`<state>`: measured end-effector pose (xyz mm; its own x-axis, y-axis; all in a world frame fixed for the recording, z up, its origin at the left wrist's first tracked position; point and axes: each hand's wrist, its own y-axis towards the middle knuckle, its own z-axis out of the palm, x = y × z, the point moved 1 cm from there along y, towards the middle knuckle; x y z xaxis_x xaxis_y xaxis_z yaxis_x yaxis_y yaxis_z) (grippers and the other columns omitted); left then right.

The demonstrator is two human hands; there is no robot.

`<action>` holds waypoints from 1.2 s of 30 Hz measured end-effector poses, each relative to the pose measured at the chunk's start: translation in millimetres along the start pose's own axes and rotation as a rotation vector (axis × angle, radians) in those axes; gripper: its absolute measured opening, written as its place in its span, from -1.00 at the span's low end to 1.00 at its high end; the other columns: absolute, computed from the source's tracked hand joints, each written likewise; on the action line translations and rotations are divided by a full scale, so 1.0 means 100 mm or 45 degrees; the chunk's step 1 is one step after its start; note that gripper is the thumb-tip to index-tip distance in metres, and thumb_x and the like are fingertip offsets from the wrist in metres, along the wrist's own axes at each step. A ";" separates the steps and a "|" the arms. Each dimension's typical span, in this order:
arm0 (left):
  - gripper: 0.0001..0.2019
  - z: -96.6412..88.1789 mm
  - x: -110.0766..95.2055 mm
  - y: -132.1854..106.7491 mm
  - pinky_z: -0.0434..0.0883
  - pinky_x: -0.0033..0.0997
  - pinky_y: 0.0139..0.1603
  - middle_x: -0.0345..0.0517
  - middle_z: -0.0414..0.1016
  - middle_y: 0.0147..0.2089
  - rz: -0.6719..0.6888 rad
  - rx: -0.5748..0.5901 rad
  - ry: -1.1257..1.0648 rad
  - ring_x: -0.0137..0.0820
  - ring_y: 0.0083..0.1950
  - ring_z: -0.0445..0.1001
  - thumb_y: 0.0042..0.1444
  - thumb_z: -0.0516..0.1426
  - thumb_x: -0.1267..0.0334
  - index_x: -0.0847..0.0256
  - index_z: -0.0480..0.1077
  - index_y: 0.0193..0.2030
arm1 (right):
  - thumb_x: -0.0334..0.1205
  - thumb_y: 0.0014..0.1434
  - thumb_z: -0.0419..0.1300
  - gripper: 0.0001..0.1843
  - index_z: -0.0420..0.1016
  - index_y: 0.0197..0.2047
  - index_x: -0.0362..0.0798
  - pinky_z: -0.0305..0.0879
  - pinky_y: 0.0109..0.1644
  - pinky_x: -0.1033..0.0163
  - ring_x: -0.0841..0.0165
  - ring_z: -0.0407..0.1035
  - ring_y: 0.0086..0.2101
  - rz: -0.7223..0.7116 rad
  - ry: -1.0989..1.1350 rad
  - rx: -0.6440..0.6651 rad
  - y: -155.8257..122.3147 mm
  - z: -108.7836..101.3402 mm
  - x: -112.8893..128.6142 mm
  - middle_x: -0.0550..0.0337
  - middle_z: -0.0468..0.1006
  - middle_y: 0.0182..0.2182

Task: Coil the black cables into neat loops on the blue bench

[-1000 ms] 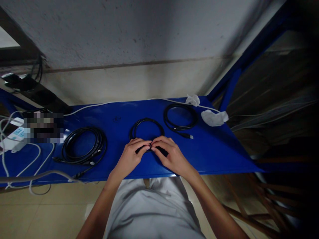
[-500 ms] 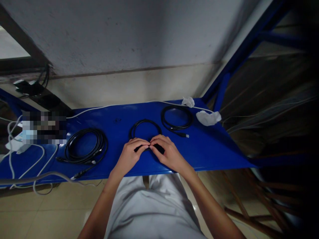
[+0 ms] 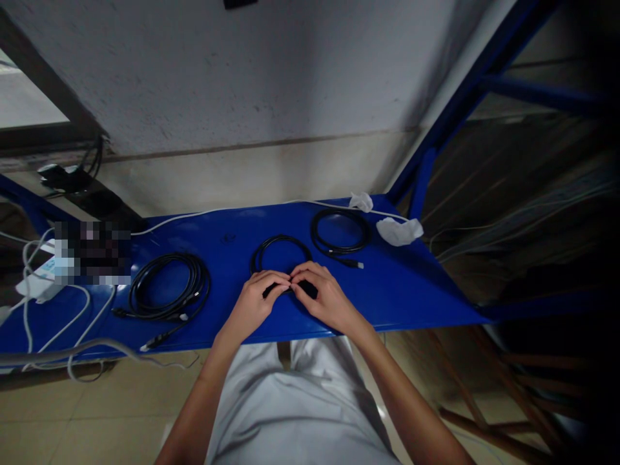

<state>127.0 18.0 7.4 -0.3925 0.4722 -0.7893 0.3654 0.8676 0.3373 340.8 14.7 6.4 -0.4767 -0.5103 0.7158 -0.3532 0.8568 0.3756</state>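
A coiled black cable (image 3: 282,237) lies in front of me on the blue table (image 3: 387,290). My left hand (image 3: 261,294) and my right hand (image 3: 320,292) meet at the near side of this coil, fingertips pinched together and touching. Both hands are closed on the cable, though the exact bit between the fingertips is too small to make out. To the right rests a second black cable coil (image 3: 364,240) with a plug end (image 3: 358,265). A thicker black cable bundle (image 3: 206,284) with several connectors sits to the left.
White crumpled pieces (image 3: 400,231) lie at the right back. A white power strip (image 3: 43,284) with loose white cords stands at the left. A thin white cord (image 3: 217,210) runs along the rear edge by the wall (image 3: 232,177). Blue frame posts (image 3: 421,184) rise at the right.
The view has shifted slightly. My hands keep the same pinched hold at the near side of the coil, with almost no visible movement.
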 end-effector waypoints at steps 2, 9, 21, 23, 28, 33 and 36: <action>-0.88 0.00 -0.02 0.00 0.46 -0.10 0.25 -0.08 0.73 0.04 -0.007 0.021 0.020 -0.21 0.11 0.66 0.48 0.21 0.22 0.07 0.62 -0.03 | -0.28 0.45 0.24 -0.95 0.54 -0.11 0.03 0.34 0.20 -0.08 0.15 0.51 0.01 0.011 -0.027 -0.005 0.01 -0.01 0.01 0.07 0.63 0.00; -0.88 -0.01 -0.06 0.01 0.44 -0.15 0.22 -0.09 0.71 0.02 0.003 0.035 0.042 -0.23 0.09 0.65 0.48 0.21 0.24 0.08 0.61 -0.05 | -0.29 0.45 0.20 -0.93 0.51 -0.07 0.03 0.36 0.14 -0.08 0.11 0.49 0.01 0.012 -0.094 -0.046 0.01 0.00 0.01 0.02 0.63 0.00; -0.83 -0.02 -0.05 0.00 0.47 -0.15 0.20 -0.06 0.72 0.01 0.033 0.031 0.030 -0.23 0.06 0.67 0.49 0.20 0.20 0.07 0.67 -0.03 | -0.29 0.40 0.29 -0.95 0.59 -0.13 0.04 0.35 0.18 -0.16 0.05 0.47 0.07 0.002 -0.116 -0.136 0.01 0.01 -0.01 0.03 0.66 0.00; -0.83 -0.02 -0.05 0.00 0.48 -0.15 0.18 -0.07 0.72 0.01 0.043 0.025 0.050 -0.23 0.05 0.67 0.49 0.20 0.20 0.06 0.67 -0.03 | -0.30 0.44 0.26 -0.92 0.60 -0.09 0.05 0.32 0.21 -0.16 0.07 0.47 0.10 -0.021 -0.089 -0.098 0.01 0.01 -0.01 0.04 0.67 0.01; -0.87 -0.01 -0.03 -0.01 0.51 -0.14 0.17 -0.08 0.73 0.00 -0.013 -0.023 0.062 -0.21 0.04 0.67 0.45 0.26 0.18 0.04 0.64 0.03 | -0.28 0.48 0.23 -0.89 0.60 -0.04 0.07 0.26 0.26 -0.16 0.09 0.47 0.14 -0.009 -0.063 -0.053 0.00 0.00 -0.01 0.06 0.69 0.02; -0.88 0.00 0.01 -0.02 0.54 -0.12 0.18 -0.09 0.75 0.00 -0.089 -0.071 0.017 -0.19 0.05 0.68 0.41 0.30 0.17 0.03 0.65 0.01 | -0.27 0.46 0.25 -0.91 0.61 -0.07 0.07 0.25 0.27 -0.16 0.10 0.47 0.13 0.015 -0.023 -0.060 0.01 -0.01 0.01 0.06 0.69 0.01; -0.90 0.01 0.04 -0.02 0.56 -0.13 0.17 -0.10 0.75 -0.03 -0.118 -0.093 -0.012 -0.20 0.02 0.69 0.38 0.32 0.17 0.04 0.67 -0.03 | -0.28 0.45 0.26 -0.91 0.61 -0.07 0.07 0.24 0.27 -0.14 0.11 0.48 0.12 0.019 0.001 -0.053 0.01 -0.02 0.01 0.07 0.69 0.00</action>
<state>125.6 17.9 3.4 -0.4139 0.3884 -0.8233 0.2657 0.9166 0.2989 341.5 15.5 8.6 -0.4811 -0.4977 0.7216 -0.3124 0.8665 0.3894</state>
